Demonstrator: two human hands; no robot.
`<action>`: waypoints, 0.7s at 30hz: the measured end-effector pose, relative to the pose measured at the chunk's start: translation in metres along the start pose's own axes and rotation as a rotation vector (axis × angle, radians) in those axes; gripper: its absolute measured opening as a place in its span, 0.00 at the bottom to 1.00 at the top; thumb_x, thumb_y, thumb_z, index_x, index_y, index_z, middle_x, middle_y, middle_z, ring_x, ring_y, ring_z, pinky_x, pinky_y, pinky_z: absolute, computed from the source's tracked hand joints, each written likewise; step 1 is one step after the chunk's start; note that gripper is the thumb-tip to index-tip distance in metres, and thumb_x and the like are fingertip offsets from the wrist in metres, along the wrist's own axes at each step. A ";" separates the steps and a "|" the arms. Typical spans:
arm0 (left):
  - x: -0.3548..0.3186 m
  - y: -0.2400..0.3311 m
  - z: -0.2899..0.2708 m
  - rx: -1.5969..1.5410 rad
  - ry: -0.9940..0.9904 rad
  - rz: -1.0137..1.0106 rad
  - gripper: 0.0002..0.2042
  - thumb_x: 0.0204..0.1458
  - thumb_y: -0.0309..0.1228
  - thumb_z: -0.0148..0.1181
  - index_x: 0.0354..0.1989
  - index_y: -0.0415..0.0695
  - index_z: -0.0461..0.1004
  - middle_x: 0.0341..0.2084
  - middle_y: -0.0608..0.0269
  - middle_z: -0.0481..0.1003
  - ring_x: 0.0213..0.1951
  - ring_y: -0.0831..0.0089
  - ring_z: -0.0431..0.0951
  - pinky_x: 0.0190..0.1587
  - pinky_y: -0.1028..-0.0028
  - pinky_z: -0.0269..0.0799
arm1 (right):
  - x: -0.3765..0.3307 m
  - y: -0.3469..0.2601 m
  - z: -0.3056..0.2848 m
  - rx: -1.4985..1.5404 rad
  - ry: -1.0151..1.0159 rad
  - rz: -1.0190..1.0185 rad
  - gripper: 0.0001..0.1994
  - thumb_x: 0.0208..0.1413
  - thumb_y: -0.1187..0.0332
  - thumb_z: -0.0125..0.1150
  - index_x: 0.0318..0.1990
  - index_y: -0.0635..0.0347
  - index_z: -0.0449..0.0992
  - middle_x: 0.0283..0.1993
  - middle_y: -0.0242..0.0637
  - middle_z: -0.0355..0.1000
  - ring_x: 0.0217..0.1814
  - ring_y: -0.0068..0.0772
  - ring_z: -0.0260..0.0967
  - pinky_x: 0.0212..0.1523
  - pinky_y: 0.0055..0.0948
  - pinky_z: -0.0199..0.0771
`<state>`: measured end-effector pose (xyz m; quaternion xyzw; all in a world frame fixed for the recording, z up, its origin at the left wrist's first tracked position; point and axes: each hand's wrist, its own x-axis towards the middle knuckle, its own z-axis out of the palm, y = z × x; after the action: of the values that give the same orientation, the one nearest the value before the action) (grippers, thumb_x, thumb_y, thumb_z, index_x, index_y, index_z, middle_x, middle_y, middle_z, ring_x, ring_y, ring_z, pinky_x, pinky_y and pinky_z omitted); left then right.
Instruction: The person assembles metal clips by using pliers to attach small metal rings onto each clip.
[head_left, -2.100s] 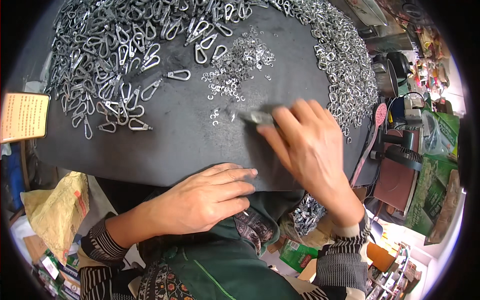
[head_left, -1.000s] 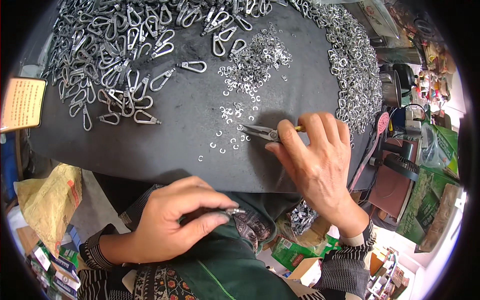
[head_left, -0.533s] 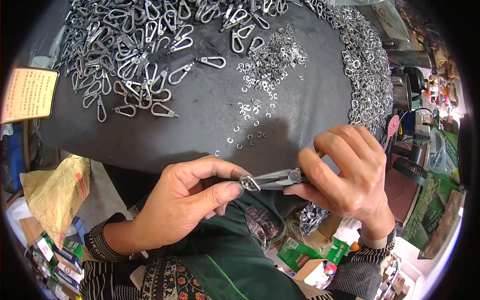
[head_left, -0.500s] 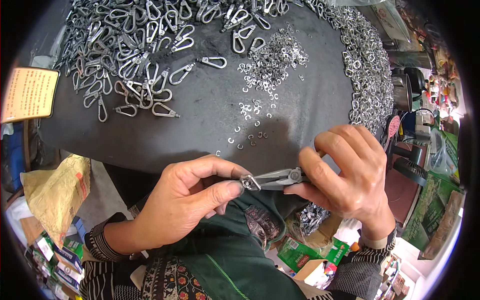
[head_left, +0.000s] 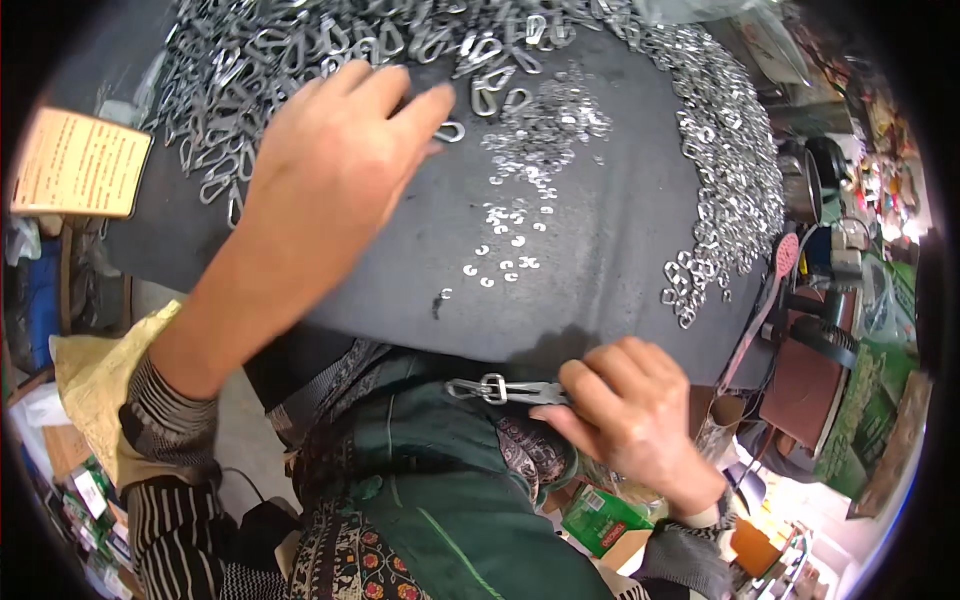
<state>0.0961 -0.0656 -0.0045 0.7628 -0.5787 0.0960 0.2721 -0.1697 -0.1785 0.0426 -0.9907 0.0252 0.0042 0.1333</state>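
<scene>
My right hand (head_left: 632,405) is closed around a pair of pliers (head_left: 538,392) over my lap, just off the table's near edge. At the tip of the pliers sits a metal snap hook (head_left: 463,389) with a squarish metal ring (head_left: 493,388) on it. My left hand (head_left: 345,150) reaches over the near side of a large heap of snap hooks (head_left: 270,50). Its fingertips are blurred and partly hidden, so what they touch does not show. One hook's loop (head_left: 452,131) lies right by its fingers.
Small C-shaped metal rings (head_left: 545,130) are scattered over the middle of the dark table (head_left: 400,290). A long bank of metal rings (head_left: 735,170) lines its right edge. A yellow printed box (head_left: 80,162) stands at the left, a pink-headed swatter (head_left: 787,255) at the right.
My left hand has let go of the hook at the pliers and moved far and left to the heap. My right hand with the pliers has come nearer and slightly left.
</scene>
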 end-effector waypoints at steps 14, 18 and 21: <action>0.006 -0.004 -0.022 -0.083 -0.108 -0.007 0.11 0.51 0.15 0.57 0.43 0.36 0.70 0.34 0.47 0.72 0.34 0.52 0.74 0.39 0.66 0.70 | -0.062 0.270 -0.024 -0.114 0.747 0.959 0.15 0.61 0.61 0.55 0.39 0.68 0.74 0.38 0.59 0.74 0.41 0.59 0.74 0.41 0.48 0.70; -0.007 -0.005 0.003 -0.149 -0.119 -0.116 0.10 0.54 0.17 0.56 0.45 0.33 0.70 0.36 0.47 0.73 0.38 0.49 0.75 0.42 0.63 0.70 | -0.081 0.349 -0.003 -0.219 0.892 1.131 0.20 0.61 0.56 0.56 0.50 0.63 0.74 0.48 0.60 0.72 0.50 0.61 0.70 0.52 0.52 0.68; -0.020 -0.012 -0.011 -0.066 -0.161 -0.182 0.08 0.55 0.18 0.56 0.43 0.33 0.70 0.36 0.46 0.72 0.38 0.48 0.75 0.42 0.63 0.70 | -0.029 0.292 0.018 -0.117 0.875 0.955 0.18 0.61 0.58 0.57 0.50 0.63 0.74 0.54 0.56 0.68 0.56 0.60 0.65 0.59 0.49 0.64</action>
<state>0.1035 -0.0412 -0.0081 0.8079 -0.5301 -0.0099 0.2573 -0.2140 -0.4531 -0.0517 -0.7864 0.5145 -0.3396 0.0401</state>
